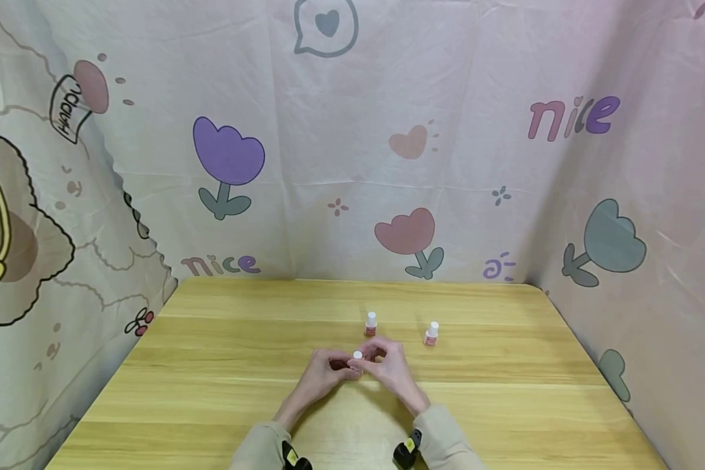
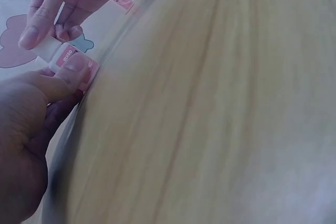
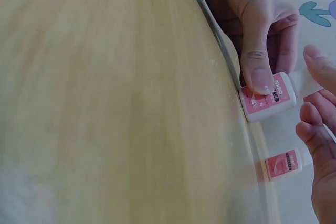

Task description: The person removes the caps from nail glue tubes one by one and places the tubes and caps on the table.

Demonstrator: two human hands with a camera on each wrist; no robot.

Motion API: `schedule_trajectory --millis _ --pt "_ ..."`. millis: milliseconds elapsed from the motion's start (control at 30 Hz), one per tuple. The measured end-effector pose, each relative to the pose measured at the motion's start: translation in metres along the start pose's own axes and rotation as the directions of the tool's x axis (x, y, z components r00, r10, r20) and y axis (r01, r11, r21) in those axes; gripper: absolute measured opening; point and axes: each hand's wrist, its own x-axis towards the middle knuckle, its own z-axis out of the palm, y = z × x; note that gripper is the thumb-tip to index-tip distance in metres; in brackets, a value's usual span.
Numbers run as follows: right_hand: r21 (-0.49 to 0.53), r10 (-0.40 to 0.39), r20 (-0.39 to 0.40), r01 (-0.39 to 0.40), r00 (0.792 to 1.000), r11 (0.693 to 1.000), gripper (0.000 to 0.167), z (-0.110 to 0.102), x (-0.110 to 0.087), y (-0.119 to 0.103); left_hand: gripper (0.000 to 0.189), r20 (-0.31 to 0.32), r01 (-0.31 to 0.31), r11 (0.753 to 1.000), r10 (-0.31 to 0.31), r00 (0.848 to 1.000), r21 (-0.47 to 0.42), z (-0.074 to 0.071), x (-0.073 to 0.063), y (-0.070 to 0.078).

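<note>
A small white bottle with a pink label (image 3: 258, 104) stands upright on the table between both hands. My left hand (image 1: 320, 378) grips its body, the thumb lying flat over the label. My right hand (image 1: 395, 371) is at the white cap (image 2: 47, 48), pinching it between thumb and fingertips. From the head view little more than the cap's top shows; fingers hide the rest of the bottle. Just beyond the hands stands a second bottle (image 1: 371, 325) of the same kind, and a third bottle (image 1: 431, 335) is off to the right.
The wooden table (image 1: 211, 352) has light, yellowish grain. A patterned cloth (image 1: 329, 130) with flowers and lettering hangs behind it and along both sides. Dark wrist cameras are strapped near the beige sleeves (image 1: 446, 437).
</note>
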Motion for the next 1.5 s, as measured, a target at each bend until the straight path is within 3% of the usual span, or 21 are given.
schedule_trajectory --millis 167,533,800,1100,1300,1500 --pt "0.007 -0.022 -0.006 0.022 1.0 1.0 0.015 0.005 0.002 0.023 0.015 0.006 -0.003 1.0 0.003 1.0 0.001 -0.002 0.001 -0.001" --pt "0.004 -0.046 0.057 0.046 0.997 0.999 0.01 0.005 0.002 0.024 0.015 0.021 0.008 1.0 -0.008 1.0 -0.01 -0.006 0.002 -0.005" --pt "-0.033 0.084 0.028 -0.083 0.996 0.996 0.017 0.007 0.005 0.014 0.014 0.011 -0.004 1.0 0.004 1.0 0.017 -0.006 0.002 -0.004" --pt "-0.026 0.023 0.018 -0.023 1.0 0.999 0.012 0.004 0.003 -0.019 0.015 0.001 -0.032 0.999 0.032 0.999 0.009 -0.006 0.001 -0.005" --pt "-0.017 -0.015 0.036 0.016 0.999 1.0 0.009 0.005 0.001 -0.016 0.015 -0.002 -0.045 0.999 0.045 0.999 0.024 -0.007 0.0 -0.006" --pt "-0.008 0.021 0.044 -0.021 0.999 1.0 0.012 0.004 0.002 -0.015 0.016 -0.008 -0.026 0.999 0.026 1.0 0.036 -0.007 -0.001 -0.006"
